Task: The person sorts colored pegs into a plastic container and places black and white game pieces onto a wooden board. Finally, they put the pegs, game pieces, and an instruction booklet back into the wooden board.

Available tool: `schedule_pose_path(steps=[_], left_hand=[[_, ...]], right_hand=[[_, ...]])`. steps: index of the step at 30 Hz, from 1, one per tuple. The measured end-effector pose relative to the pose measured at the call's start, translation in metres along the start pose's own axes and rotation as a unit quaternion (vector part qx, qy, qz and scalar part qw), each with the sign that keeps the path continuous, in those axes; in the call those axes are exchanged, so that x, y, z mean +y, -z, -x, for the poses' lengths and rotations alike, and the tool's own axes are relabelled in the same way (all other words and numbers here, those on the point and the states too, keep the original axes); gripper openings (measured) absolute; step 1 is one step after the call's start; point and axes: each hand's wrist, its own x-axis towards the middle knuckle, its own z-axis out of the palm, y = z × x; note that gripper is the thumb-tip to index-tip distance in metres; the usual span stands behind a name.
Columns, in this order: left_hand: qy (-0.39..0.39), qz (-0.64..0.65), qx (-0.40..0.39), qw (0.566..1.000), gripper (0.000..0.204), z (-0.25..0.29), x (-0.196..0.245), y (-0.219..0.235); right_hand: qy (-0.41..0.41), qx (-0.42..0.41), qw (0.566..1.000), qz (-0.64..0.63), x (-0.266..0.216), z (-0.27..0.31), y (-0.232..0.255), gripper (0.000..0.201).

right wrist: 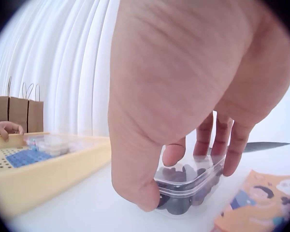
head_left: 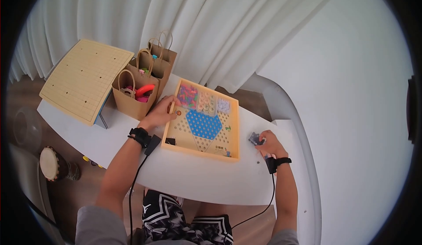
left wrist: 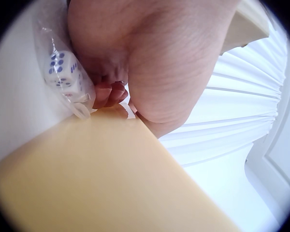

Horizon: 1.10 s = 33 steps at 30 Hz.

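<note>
My left hand (head_left: 160,113) grips the left wall of a shallow wooden game box (head_left: 202,156), fingers bent at its rim. Inside the box lies a hole-dotted board with a blue hexagon (head_left: 204,125). Along its far side sit clear cases of coloured pegs (head_left: 188,95), round pieces (head_left: 206,103) and small white pieces (head_left: 223,106). A clear bag of dice (left wrist: 63,72) shows close beside my left hand. On the right, my right hand (head_left: 273,144) holds a small lidded clear plastic box (right wrist: 186,186) of dark round pieces, thumb on one side and fingers on the other.
Brown paper bags (head_left: 132,106) with toys stand left of the game box. A curved wooden grid board (head_left: 85,80) rests farther left. An orange printed card (right wrist: 253,203) lies by my right hand. A drum (head_left: 52,163) stands on the floor, and white curtains (head_left: 211,25) hang behind.
</note>
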Motion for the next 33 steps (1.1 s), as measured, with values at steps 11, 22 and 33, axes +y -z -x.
schedule_pose_path(steps=[11,22,33], left_hand=[[-0.015,0.023,-0.004,1.0,0.041,0.002,0.006,0.0],[0.022,-0.017,-0.008,1.0,0.045,0.005,0.016,-0.001],[-0.006,-0.06,-0.004,0.998,0.04,0.003,0.01,0.001]], right_hand=[[0.263,0.003,0.965,0.024,-0.131,-0.056,-0.022,0.034],[0.217,-0.003,0.974,0.063,-0.165,-0.055,-0.015,0.03],[0.28,0.051,0.957,0.058,-0.143,-0.062,-0.039,0.02]])
